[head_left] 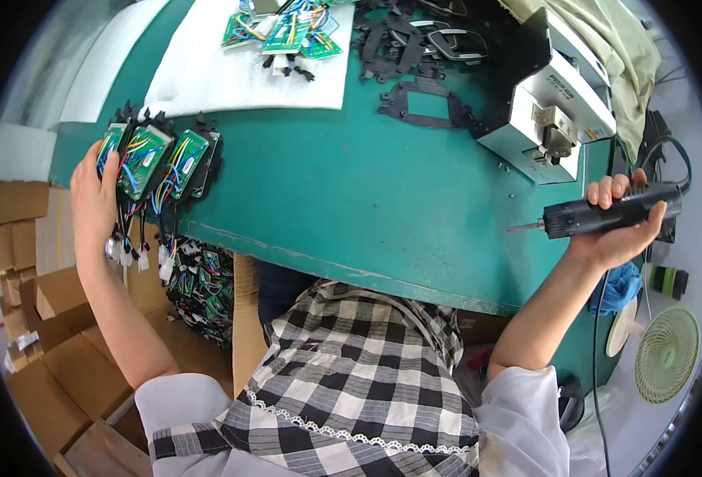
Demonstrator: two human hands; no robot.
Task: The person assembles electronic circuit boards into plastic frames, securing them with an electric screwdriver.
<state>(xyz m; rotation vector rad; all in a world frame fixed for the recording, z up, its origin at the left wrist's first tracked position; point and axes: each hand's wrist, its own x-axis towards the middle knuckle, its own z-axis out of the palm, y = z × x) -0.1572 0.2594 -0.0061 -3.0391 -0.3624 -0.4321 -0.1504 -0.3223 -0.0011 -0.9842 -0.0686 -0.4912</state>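
My right hand (pixel 617 230) is wrapped round a black electric screwdriver (pixel 605 211), whose thin bit points left over the table. At the table's left edge, my left hand (pixel 96 195) grips the leftmost circuit board (pixel 112 143) of a short row. Its fingertips are partly hidden against the board. Beside it stand more green circuit boards (pixel 147 161) in black frames, tilted against one another. Coloured wires and white plugs (pixel 167 266) hang from them over the table edge.
A white screw feeder box (pixel 542 131) stands at the right, with a few loose screws nearby. Black plastic frames (pixel 426 103) lie at the back. More circuit boards (pixel 287 32) rest on white foam (pixel 208 79). Below left are cardboard boxes (pixel 48 389); a green fan (pixel 667 354) is at right.
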